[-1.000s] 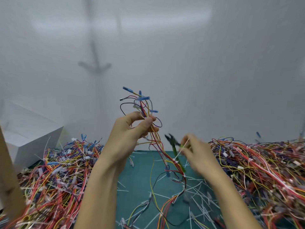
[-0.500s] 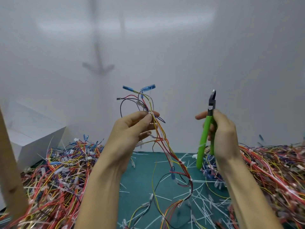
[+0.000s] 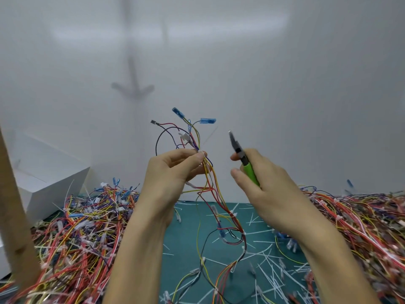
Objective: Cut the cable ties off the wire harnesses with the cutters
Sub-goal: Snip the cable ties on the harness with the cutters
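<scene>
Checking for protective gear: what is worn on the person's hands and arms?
The left hand and right hand are bare: no gloves, rings or watch. The left forearm and right forearm are uncovered to the frame's lower edge; no sleeves show.

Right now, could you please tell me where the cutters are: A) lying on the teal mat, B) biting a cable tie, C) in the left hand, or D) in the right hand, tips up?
D: the right hand grips the cutters by the green handle, tips up, apart from the harness that the left hand pinches.
</scene>
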A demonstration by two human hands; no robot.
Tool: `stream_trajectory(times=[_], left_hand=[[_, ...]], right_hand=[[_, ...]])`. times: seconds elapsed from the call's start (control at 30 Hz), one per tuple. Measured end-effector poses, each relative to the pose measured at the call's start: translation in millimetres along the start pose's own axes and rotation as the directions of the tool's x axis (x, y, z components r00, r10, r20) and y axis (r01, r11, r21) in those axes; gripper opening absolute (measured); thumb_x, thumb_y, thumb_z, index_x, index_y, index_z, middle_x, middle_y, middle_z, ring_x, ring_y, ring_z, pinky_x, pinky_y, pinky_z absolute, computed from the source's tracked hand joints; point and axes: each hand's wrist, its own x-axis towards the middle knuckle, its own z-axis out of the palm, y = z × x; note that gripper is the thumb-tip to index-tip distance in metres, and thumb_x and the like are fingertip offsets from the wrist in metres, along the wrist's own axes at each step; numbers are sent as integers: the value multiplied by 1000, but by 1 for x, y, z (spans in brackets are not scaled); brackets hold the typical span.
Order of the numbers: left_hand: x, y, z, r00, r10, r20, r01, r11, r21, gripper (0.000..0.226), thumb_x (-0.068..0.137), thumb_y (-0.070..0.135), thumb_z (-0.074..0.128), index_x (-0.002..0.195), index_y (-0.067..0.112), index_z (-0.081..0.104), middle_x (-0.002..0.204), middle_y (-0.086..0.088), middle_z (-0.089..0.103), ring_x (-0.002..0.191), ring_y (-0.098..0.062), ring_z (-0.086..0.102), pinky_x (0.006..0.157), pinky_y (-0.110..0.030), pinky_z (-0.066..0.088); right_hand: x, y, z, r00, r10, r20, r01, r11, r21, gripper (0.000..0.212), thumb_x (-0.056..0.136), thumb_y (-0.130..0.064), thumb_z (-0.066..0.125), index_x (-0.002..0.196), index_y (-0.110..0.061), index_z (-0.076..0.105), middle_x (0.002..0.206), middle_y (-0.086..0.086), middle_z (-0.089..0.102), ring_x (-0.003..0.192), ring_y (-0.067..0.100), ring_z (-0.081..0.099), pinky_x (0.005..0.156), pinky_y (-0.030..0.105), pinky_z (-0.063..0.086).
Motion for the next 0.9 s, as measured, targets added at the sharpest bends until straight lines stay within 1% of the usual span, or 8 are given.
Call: stream_trajectory(times=[0.1,0.2,0.27,0.4,0.53,0.7,0.8,0.9], left_hand=[[-2,2,2,1000,22,-2,-22,998,53,13,84,15,74,88,3,74,83,-11,77,77,-20,75,85,-27,54],[-5,4,4,999,45,-2,-45,995,90,12,84,16,74,86,4,75,84,-11,76,77,-22,75,91,-35,51],[-6,5,5,998,68,2,-67,989,135,11,83,17,74,84,5,75,81,-9,76,77,-21,75,93,-39,50],[-7,6,8,995,104,-2,-101,974,205,10,84,17,74,79,9,73,74,-1,74,72,-16,74,78,-29,47],[-8,8,8,991,129,19,-130,957,260,11,84,20,74,75,14,73,73,1,73,71,-13,74,75,-21,43],[-10,10,8,988,152,39,-156,929,334,11,84,28,74,75,21,73,74,3,74,72,-6,72,67,-11,40],[-9,11,7,982,184,39,-185,914,360,9,84,27,75,76,23,73,72,3,74,70,-5,72,59,0,41],[-10,13,6,980,190,54,-197,908,371,6,85,26,74,79,23,73,73,3,74,70,-3,71,59,3,39]], right_hand=[[1,-3,4,998,-48,35,53,980,-193,20,98,-47,47,107,-29,49,84,-10,51,79,11,49,67,27,38],[0,-6,7,997,-63,50,73,964,-256,29,95,-59,44,80,-36,33,71,-11,41,66,4,40,57,20,27],[-1,-6,9,998,-54,42,62,968,-242,34,95,-60,43,74,-36,30,68,-11,39,63,3,38,55,20,25],[-1,-6,7,998,-63,25,67,977,-201,31,94,-59,43,80,-32,41,67,-8,42,63,6,40,56,21,29],[-2,-7,6,997,-56,47,63,981,-182,34,94,-59,44,74,-32,38,63,-6,42,59,8,40,53,24,26],[-1,-5,4,997,-37,70,49,981,-186,36,93,-60,44,86,-26,53,63,-5,47,60,12,43,54,28,28],[-2,-5,4,997,-33,71,45,981,-188,39,92,-61,44,89,-24,57,63,-4,48,61,13,44,54,29,28],[-2,-5,3,997,-28,72,42,982,-187,41,91,-61,43,90,-22,59,64,-1,51,62,15,46,54,29,31]])
